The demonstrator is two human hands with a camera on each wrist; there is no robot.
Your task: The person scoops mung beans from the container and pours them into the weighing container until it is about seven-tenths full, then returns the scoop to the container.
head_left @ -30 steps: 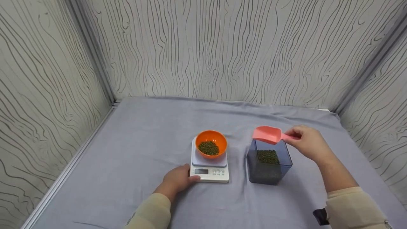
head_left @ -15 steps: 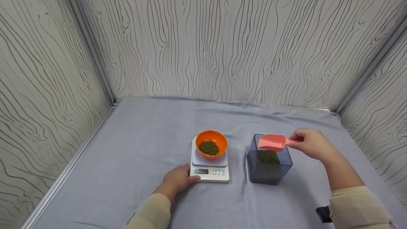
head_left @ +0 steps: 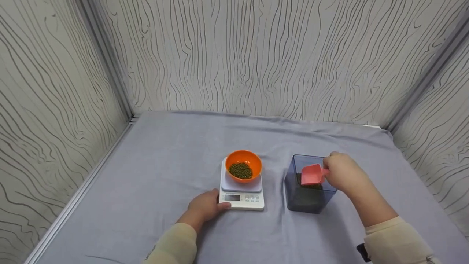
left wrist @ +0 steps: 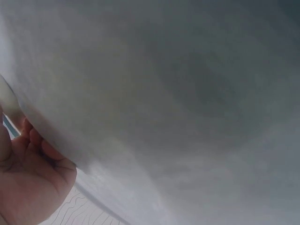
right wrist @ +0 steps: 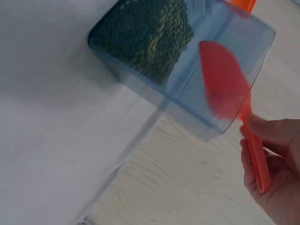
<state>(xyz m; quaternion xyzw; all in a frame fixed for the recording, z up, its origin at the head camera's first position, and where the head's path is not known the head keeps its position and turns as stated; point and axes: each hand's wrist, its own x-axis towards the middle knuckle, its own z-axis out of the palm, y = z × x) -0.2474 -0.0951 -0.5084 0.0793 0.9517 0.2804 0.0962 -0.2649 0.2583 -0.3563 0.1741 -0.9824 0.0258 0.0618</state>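
Mung beans (head_left: 240, 171) part-fill orange bowl (head_left: 253, 162), remainder in container (head_left: 306, 160); right grip (head_left: 343, 173) pinches pink scoop (head_left: 312, 174), left grip (head_left: 206, 206) clasps digital scale (head_left: 246, 205).

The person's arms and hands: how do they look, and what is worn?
The left sleeve and right sleeve are cream with small unreadable dark markings. The left hand and right hand are bare. A black piece shows beside the right sleeve.

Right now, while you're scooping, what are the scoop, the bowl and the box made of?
Scoop: probably smooth plastic; it's one even colour all over.
Bowl: likely glossy plastic, because little bright spots gleam inside, but painted metal could look similar.
Box: clear, bluish and smooth, as grains show dimly through its side; maybe plastic, though I can't rule out glass.
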